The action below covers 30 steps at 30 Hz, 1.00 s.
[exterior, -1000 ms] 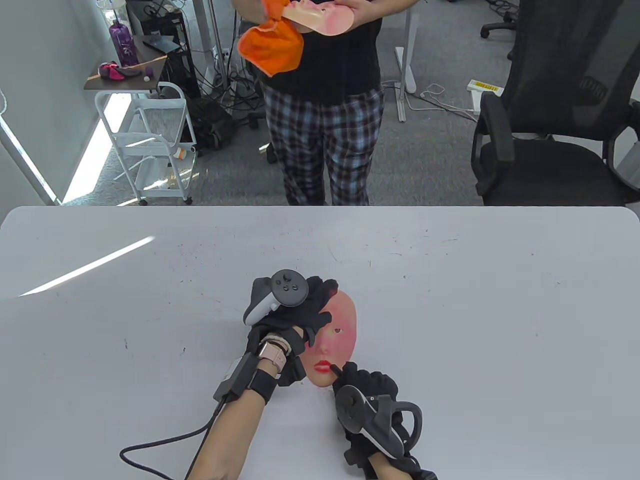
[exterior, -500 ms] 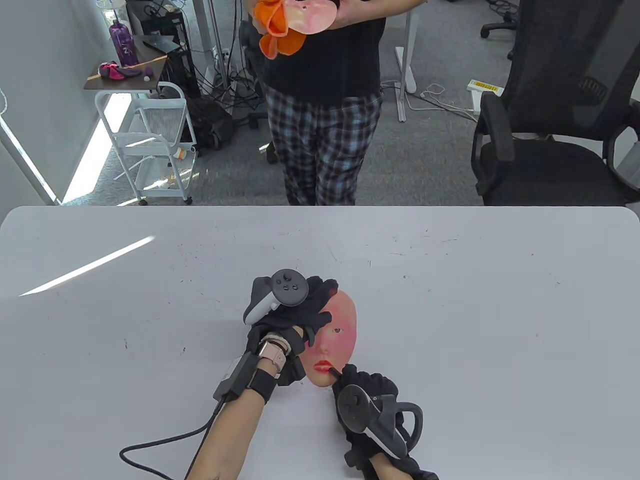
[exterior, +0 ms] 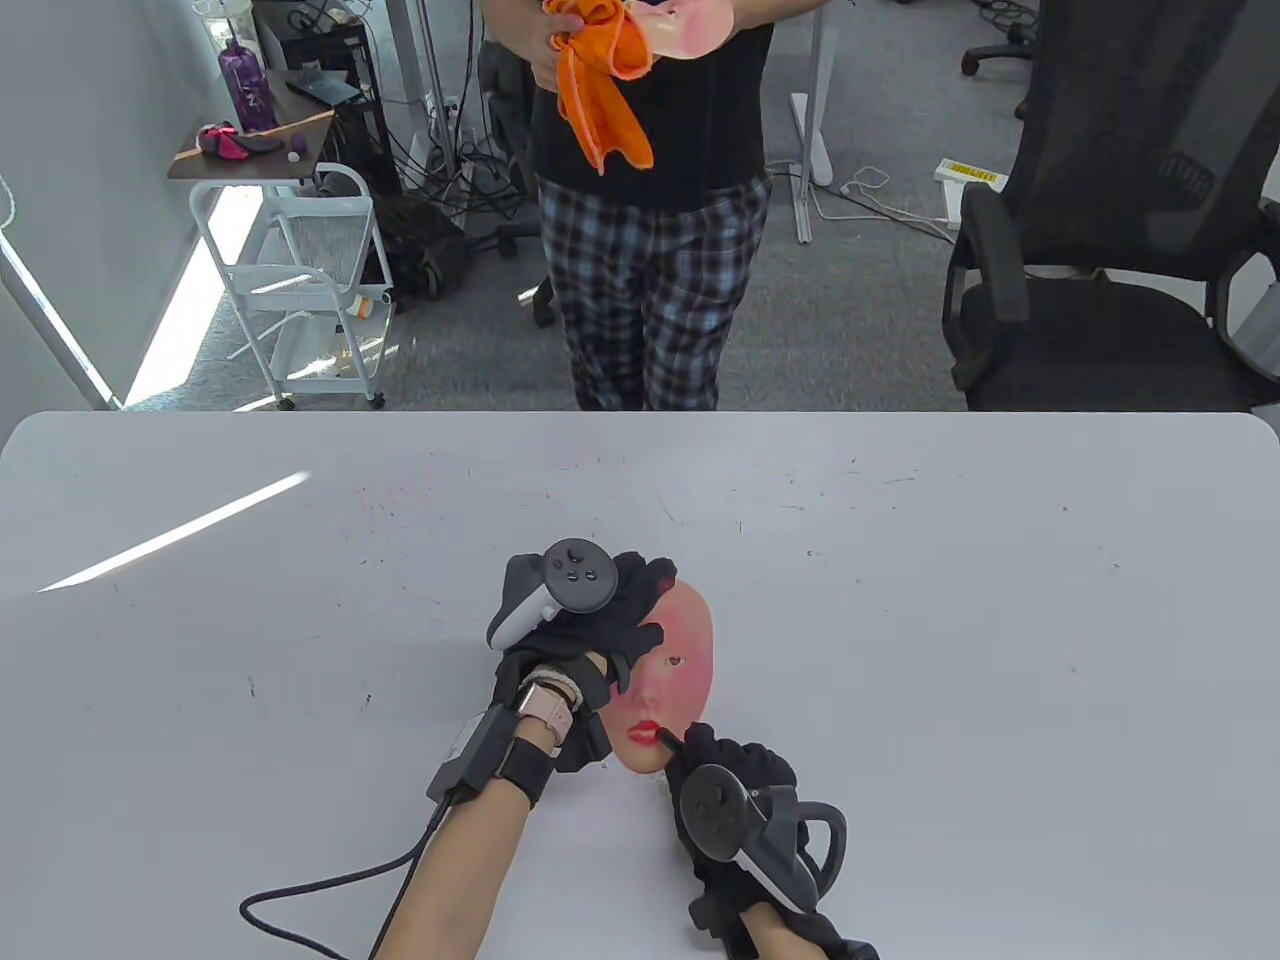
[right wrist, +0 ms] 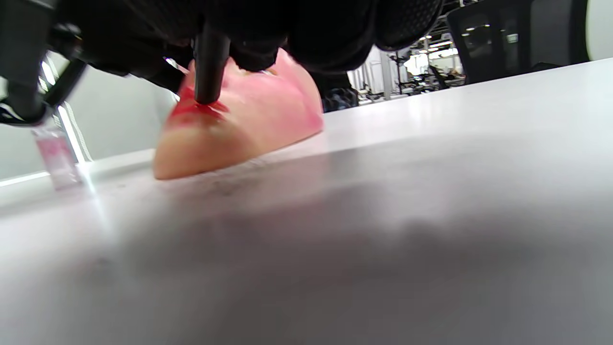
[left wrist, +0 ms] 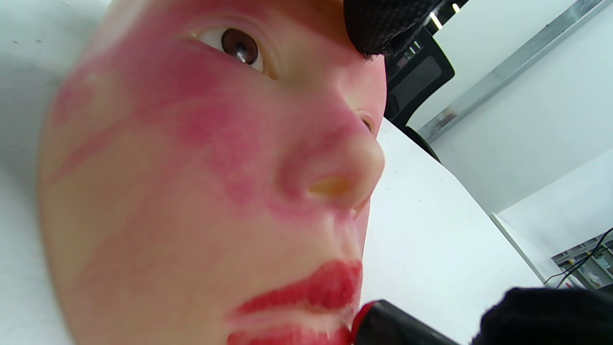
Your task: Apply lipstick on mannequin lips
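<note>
A pink mannequin face (exterior: 680,650) lies face up on the white table (exterior: 900,600); its red lips (exterior: 647,730) point toward me. It also shows in the left wrist view (left wrist: 191,182) and the right wrist view (right wrist: 239,129). My left hand (exterior: 610,610) holds the face at its forehead and left cheek. My right hand (exterior: 720,770) grips a black lipstick (exterior: 668,742), whose red tip touches the right end of the lips. The black lipstick tube (right wrist: 210,62) stands on the lips in the right wrist view, and shows at the mouth corner in the left wrist view (left wrist: 392,326).
A person (exterior: 650,200) stands beyond the table's far edge holding an orange cloth (exterior: 605,90) and another mannequin face. A black office chair (exterior: 1100,250) is at the back right, a white cart (exterior: 300,270) at the back left. A black cable (exterior: 330,890) trails from my left wrist.
My right hand has shifted very slightly with the lipstick at the lips. My left hand has not moved. The person behind has shaken out the orange cloth.
</note>
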Motion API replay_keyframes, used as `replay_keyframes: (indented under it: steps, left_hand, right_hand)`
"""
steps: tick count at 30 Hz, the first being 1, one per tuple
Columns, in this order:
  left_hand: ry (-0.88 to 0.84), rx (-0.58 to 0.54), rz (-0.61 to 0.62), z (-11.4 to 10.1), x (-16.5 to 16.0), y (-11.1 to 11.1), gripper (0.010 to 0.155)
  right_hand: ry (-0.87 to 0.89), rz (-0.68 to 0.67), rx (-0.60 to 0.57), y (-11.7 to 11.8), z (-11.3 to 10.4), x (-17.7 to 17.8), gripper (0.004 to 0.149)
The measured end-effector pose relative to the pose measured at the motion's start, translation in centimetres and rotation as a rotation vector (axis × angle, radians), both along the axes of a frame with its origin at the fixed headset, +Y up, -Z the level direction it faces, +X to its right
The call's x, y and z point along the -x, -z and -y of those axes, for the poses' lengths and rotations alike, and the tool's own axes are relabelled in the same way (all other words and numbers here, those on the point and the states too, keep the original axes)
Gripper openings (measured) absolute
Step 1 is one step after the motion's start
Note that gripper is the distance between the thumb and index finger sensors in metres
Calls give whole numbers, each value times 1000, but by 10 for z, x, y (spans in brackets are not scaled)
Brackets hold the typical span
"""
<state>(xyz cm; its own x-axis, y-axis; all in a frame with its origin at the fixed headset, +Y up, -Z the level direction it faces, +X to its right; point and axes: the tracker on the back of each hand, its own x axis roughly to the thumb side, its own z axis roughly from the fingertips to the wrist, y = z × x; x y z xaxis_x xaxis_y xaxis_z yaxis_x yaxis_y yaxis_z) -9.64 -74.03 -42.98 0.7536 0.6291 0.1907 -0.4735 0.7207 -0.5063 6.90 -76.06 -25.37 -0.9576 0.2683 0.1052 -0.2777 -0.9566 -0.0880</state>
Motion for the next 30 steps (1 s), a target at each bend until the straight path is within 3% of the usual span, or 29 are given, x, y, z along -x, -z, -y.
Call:
replay_keyframes:
  steps: [6,10,24,30]
  left_hand:
    - [-4,0,-1,0,0,0,72]
    - [-5,2,2,0,0,0,72]
    - [-5,0,1,0,0,0,72]
    - [-6,1,1,0,0,0,72]
  right_hand:
    - [-83,51,21,0,0,-1,53]
    - [-12,-19,-11,-3,0,3,53]
    - [-9,72,52,4,2,-6,53]
    - [-13,-3,-14,-2,-1,6,52]
